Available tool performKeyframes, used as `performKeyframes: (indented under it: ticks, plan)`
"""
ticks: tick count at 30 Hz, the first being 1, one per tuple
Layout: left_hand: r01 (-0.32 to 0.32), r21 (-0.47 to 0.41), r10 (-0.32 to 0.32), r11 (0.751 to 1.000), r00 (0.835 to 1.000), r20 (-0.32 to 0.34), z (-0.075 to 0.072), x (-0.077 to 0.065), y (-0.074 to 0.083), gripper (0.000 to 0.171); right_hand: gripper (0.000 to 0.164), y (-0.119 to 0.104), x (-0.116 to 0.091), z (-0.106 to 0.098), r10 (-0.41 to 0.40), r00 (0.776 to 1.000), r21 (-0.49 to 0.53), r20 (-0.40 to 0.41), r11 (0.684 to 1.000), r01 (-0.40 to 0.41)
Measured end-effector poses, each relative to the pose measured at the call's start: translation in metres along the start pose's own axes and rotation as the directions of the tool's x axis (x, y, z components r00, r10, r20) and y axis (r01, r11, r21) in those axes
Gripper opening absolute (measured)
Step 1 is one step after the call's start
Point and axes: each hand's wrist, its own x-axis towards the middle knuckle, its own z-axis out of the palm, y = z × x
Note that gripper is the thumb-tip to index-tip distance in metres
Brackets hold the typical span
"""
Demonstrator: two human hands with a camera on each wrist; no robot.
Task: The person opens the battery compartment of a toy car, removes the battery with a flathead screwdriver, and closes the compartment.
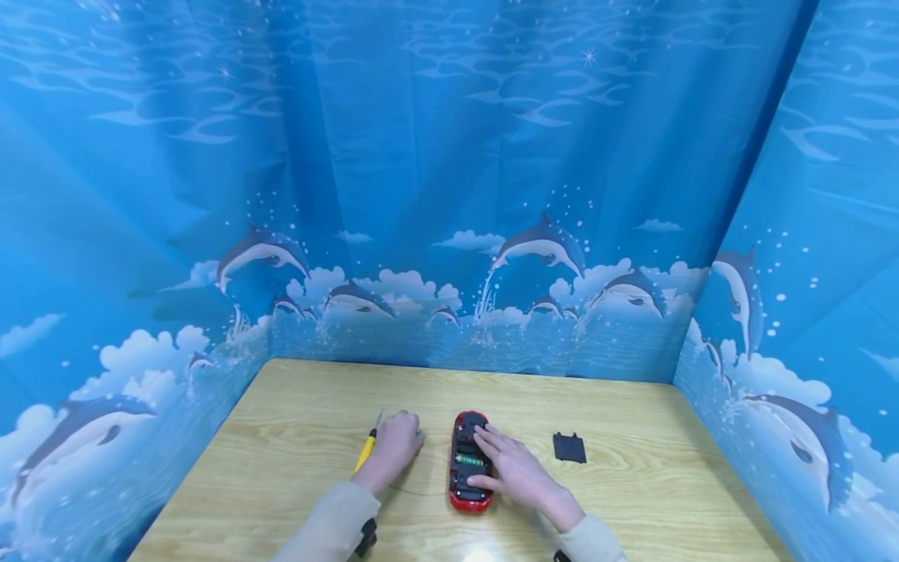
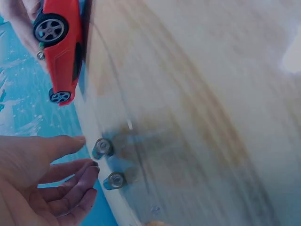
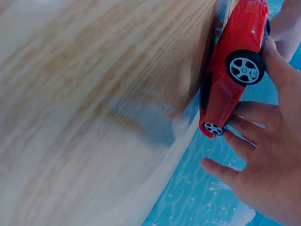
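Observation:
A red toy car [image 1: 471, 506] lies upside down on the table, its dark underside and open battery compartment facing up. A green battery [image 1: 470, 460] sits across that compartment. My right hand [image 1: 518, 470] rests on the car's underside with fingers spread, and in the right wrist view its thumb lies close to a wheel [image 3: 245, 68]. My left hand [image 2: 61, 181] is left of the car, thumb and fingers slightly apart. Just beyond its fingertips, one battery [image 2: 103, 147] and another battery [image 2: 115, 180] lie on the tabletop; the hand grips neither.
A yellow and black screwdriver [image 1: 367, 449] lies left of my left hand, partly behind the forearm. To the right of the car is a black battery cover [image 1: 570, 448]. A blue dolphin-print curtain [image 1: 449, 195] encloses the wooden table [image 1: 323, 390] at the back and sides.

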Motion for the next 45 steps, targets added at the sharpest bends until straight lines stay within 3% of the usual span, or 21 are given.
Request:
performKeyframes:
  ticks: [3,9,15,18,21,27,33,37,45]
  plan:
    - [-0.026,-0.049,0.023,0.998,0.998,-0.063,-0.006,0.002,-0.003,0.015,0.084,-0.001,0.0,-0.001,0.005,1.0,0.008,0.004,1.0,-0.005]
    - [-0.035,-0.153,0.022,0.988,0.996,-0.087,-0.016,0.009,-0.004,0.014,0.084,0.0,0.001,0.0,0.004,1.0,0.003,-0.003,1.0,-0.004]
    - [-0.125,-0.179,0.104,0.976,0.987,-0.123,-0.02,0.01,0.003,0.01,0.085,0.001,0.001,0.0,-0.005,1.0,-0.008,-0.016,1.0,0.004]
    - [-0.186,-0.232,0.172,0.955,0.982,-0.079,-0.022,0.009,0.011,0.012,0.085,0.0,0.001,0.0,-0.02,0.999,-0.008,-0.032,1.0,0.019]
    - [-0.253,-0.282,0.258,0.925,0.966,-0.021,-0.022,0.008,0.02,0.015,0.085,0.0,0.0,0.0,-0.038,0.998,-0.007,-0.046,0.999,0.038]
    - [-0.364,-0.275,0.404,0.89,0.908,0.108,-0.016,0.006,0.039,0.019,0.082,0.0,0.0,-0.001,-0.065,0.997,-0.003,-0.05,0.998,0.065]
    - [-0.443,-0.219,0.481,0.869,0.859,0.173,-0.009,0.003,0.048,0.016,0.081,0.0,-0.001,-0.002,-0.055,0.998,0.021,-0.035,0.998,0.055]
    - [-0.465,-0.197,0.498,0.863,0.848,0.184,-0.007,0.002,0.049,0.01,0.081,-0.001,-0.001,-0.002,-0.044,0.999,0.03,-0.027,0.999,0.045]
    - [-0.464,-0.167,0.492,0.87,0.842,0.222,-0.009,0.002,0.052,0.013,0.081,0.0,0.0,-0.002,-0.041,0.999,0.015,-0.025,0.999,0.042]
